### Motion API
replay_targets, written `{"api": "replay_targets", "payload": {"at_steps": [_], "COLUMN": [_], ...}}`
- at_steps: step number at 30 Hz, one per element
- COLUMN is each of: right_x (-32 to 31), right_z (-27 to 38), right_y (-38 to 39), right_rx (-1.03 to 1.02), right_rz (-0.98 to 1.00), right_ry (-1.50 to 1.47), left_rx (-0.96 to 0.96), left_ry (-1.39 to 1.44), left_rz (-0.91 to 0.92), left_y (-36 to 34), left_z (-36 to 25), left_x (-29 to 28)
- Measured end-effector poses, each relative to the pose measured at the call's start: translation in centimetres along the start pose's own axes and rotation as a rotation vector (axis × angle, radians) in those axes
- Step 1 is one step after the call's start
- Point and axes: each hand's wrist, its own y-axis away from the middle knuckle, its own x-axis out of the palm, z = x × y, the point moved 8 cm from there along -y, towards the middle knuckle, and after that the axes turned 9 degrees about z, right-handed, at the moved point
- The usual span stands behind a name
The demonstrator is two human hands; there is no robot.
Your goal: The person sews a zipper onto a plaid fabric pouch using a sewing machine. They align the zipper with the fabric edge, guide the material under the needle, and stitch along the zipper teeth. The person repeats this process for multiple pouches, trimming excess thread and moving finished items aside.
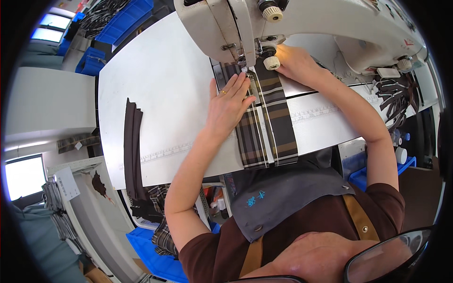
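A white sewing machine (212, 23) stands over a brown, black and cream plaid fabric strip (283, 137) with a narrow pale band lengthwise. My left hand (226, 106) lies flat on the fabric, just left of and below the presser foot (244, 70), fingertips beside it, a ring on one finger. My right hand (297, 66) reaches to the fabric behind the needle, right of a cream knob (271, 62); its fingertips are mostly hidden by the machine.
The white table (155, 70) has printed rulers and holds folded dark strips (132, 146) at left and dark trimmings (391, 94) at right. Blue bins (122, 21) sit at back left, another blue bin (141, 250) below with plaid cloth, and a blue tray (408, 165) at right.
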Motion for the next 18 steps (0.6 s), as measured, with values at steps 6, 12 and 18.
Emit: {"api": "replay_targets", "payload": {"at_steps": [6, 12, 18], "right_x": [0.1, -1.4, -9.7], "right_z": [-1.0, 0.2, -1.2], "right_y": [0.3, 1.8, 17.0], "right_rx": [0.007, -0.013, 0.234], "right_rz": [0.009, -0.001, 0.057], "right_ry": [0.004, 0.064, 0.048], "left_rx": [0.012, -0.038, -0.082], "left_ry": [-0.023, -0.162, -0.094], "left_rz": [0.010, 0.035, 0.052], "left_y": [-0.4, -0.2, 0.3], "left_z": [-0.3, -0.3, 0.1], "left_x": [0.5, 1.4, 0.6]}}
